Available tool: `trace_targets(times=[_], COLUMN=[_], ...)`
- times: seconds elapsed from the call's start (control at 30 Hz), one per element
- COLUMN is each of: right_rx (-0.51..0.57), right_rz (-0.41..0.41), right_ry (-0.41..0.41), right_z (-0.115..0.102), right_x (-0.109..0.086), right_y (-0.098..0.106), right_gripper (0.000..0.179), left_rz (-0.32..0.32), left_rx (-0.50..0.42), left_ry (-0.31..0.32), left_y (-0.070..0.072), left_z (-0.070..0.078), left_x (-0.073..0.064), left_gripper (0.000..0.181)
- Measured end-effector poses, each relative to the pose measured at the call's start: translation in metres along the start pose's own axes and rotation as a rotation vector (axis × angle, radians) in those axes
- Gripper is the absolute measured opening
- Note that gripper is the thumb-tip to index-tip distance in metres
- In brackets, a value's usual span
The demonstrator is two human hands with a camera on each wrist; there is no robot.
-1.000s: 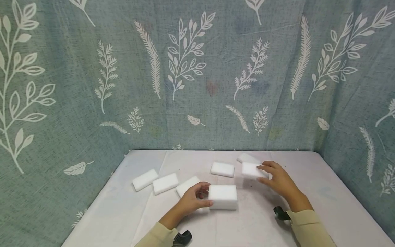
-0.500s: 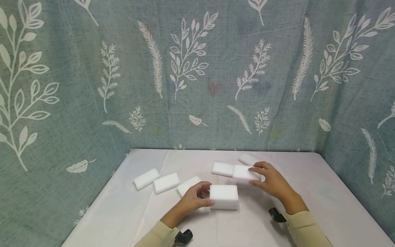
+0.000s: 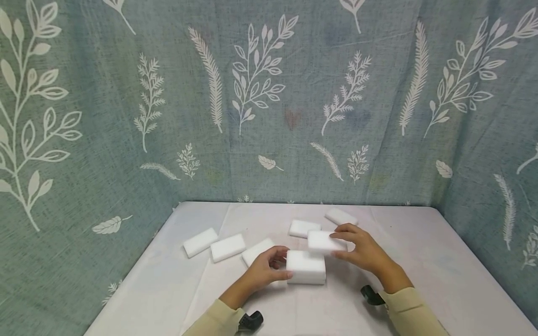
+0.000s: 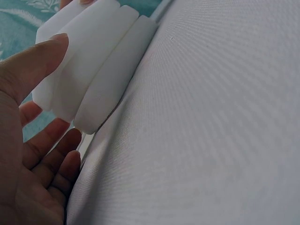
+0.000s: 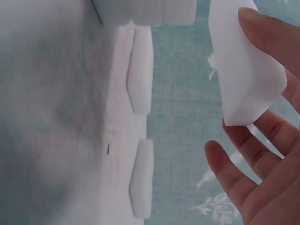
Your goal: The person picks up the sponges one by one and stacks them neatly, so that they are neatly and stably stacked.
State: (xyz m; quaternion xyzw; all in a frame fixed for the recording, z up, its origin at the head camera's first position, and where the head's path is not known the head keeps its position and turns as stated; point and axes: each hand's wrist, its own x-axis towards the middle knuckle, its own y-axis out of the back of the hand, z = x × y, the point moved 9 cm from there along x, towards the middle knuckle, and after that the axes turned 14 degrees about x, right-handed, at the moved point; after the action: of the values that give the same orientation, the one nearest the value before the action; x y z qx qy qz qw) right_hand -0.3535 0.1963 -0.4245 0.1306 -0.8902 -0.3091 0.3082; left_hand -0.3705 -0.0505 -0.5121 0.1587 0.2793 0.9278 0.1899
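A short stack of white sponge blocks stands near the middle of the table. At its left end is my left hand, thumb on the near side and fingers round toward the back. Seen from the left wrist, the thumb presses the stacked blocks, while the lower fingers curl loosely below. My right hand pinches one white sponge block between thumb and fingers, just behind and above the stack. In the right wrist view this held block is off the table, its far end cut off by the frame.
Three loose blocks lie to the left: one outermost, one beside it, and one partly behind the left hand. Two more lie toward the back, one at centre and one farther right. Patterned cloth hangs behind the table.
My right hand has carried its block leftward and nearer, from beside the back blocks to the stack's rear edge. The left hand stays at the stack.
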Motion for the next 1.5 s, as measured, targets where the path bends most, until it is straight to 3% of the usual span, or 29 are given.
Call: trace_targets(times=[0.37, 0.7, 0.97, 1.27, 1.37, 1.5], right_rx=[0.024, 0.002, 0.006, 0.013, 0.004, 0.002], right_rz=[-0.025, -0.034, -0.056, -0.073, -0.076, -0.082], right_ry=[0.042, 0.04, 0.045, 0.056, 0.066, 0.073], right_z=[-0.01, -0.013, -0.018, -0.023, -0.024, -0.027], right_x=[0.003, 0.003, 0.005, 0.006, 0.006, 0.007], right_y=[-0.013, -0.023, -0.033, -0.04, -0.042, -0.044], right_gripper=[0.045, 0.044, 0.044, 0.046, 0.046, 0.046], left_rz=[-0.01, 0.0, -0.005, -0.023, -0.024, -0.015], left_rx=[-0.031, -0.017, -0.024, -0.041, -0.042, -0.03], left_ry=[0.025, -0.004, 0.013, 0.005, 0.002, 0.003], left_y=[-0.001, 0.0, 0.0, 0.009, 0.009, 0.003], left_z=[0.0, 0.0, 0.0, 0.035, 0.034, 0.016], left_x=[0.0, 0.0, 0.001, -0.01, -0.009, -0.004], left_gripper=[0.064, 0.059, 0.06, 0.06, 0.059, 0.061])
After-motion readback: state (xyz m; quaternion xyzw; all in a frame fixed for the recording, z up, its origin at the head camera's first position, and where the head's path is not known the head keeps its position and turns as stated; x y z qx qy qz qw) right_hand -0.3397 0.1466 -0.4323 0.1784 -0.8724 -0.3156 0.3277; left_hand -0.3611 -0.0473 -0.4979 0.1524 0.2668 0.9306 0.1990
